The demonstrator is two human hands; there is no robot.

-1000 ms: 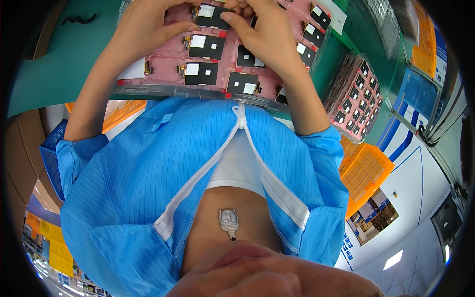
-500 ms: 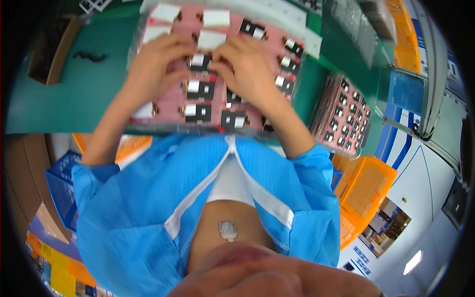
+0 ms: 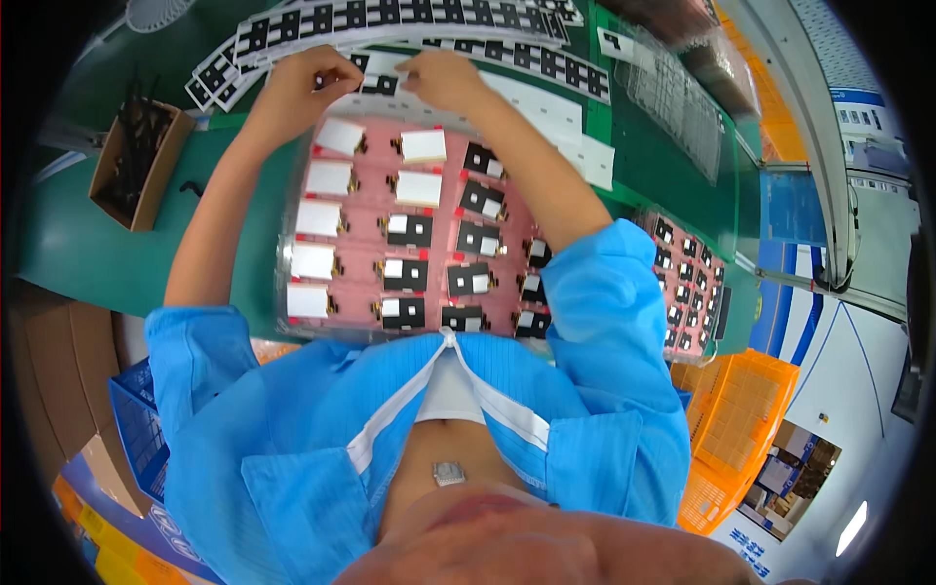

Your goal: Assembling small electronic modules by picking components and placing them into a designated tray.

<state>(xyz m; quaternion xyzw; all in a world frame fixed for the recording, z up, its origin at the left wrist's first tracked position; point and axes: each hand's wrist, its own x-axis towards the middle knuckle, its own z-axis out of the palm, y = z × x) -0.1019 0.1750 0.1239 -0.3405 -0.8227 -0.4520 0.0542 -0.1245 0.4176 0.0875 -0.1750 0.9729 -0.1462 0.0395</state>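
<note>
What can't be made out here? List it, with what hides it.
Head view: right column of the pink-lined tray, partly behind the right forearm and blue sleeve.
Head view: whether the left hand pinches anything; detail there is too small.
Head view: rest of the pale round item, cut off by the top edge.

A factory workshop, shown by the green bench [image 3: 97, 239], pink tray [image 3: 447, 229] of matching parts [image 3: 406, 274], plastic crates [image 3: 739, 419], work jacket [image 3: 604, 468]

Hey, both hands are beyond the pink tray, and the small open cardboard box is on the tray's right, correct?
Not quite: the head view shows the small open cardboard box on the left of the pink tray. The left hand and right hand are indeed beyond it.
</note>
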